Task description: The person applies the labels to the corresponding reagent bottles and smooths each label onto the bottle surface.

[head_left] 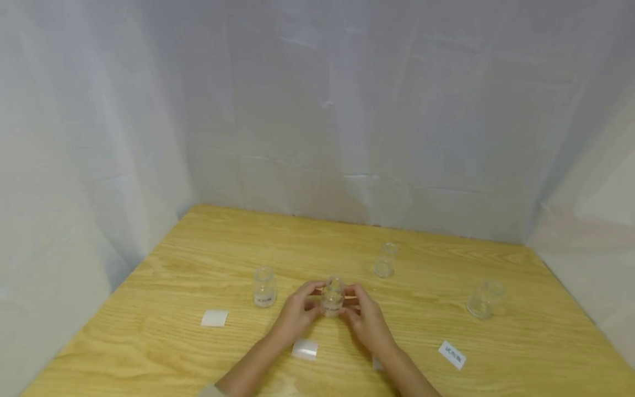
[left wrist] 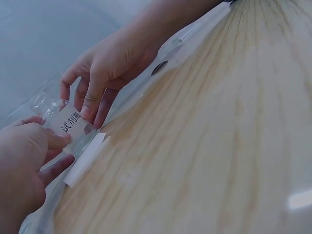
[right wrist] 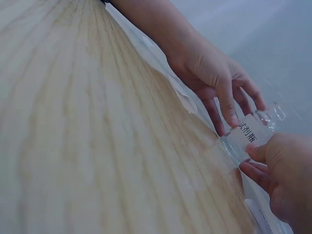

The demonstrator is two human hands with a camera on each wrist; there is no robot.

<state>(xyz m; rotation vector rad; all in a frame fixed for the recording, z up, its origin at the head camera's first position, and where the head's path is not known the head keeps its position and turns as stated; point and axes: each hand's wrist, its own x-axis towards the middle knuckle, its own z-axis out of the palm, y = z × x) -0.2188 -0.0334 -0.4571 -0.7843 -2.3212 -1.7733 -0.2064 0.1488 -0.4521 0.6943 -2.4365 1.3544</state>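
Observation:
A small clear glass reagent bottle (head_left: 333, 298) stands between the two hands in the middle of the table, with a white label bearing dark characters on its front. My left hand (head_left: 292, 317) holds it from the left, its thumb on the label (left wrist: 68, 123) edge. From the right, my right hand (head_left: 369, 322) grips the same bottle, thumb on the label's other edge. In both wrist views the thumbs press the label from either side while the other fingers reach around the glass.
A labelled glass bottle (head_left: 264, 288) stands to the left. Two more clear glass bottles stand at the back right (head_left: 384, 267) and right. White slips (head_left: 214, 318) lie nearer the front, one with characters (head_left: 452, 354), another partly under my right forearm. White sheeting (head_left: 347, 110) surrounds the wooden table.

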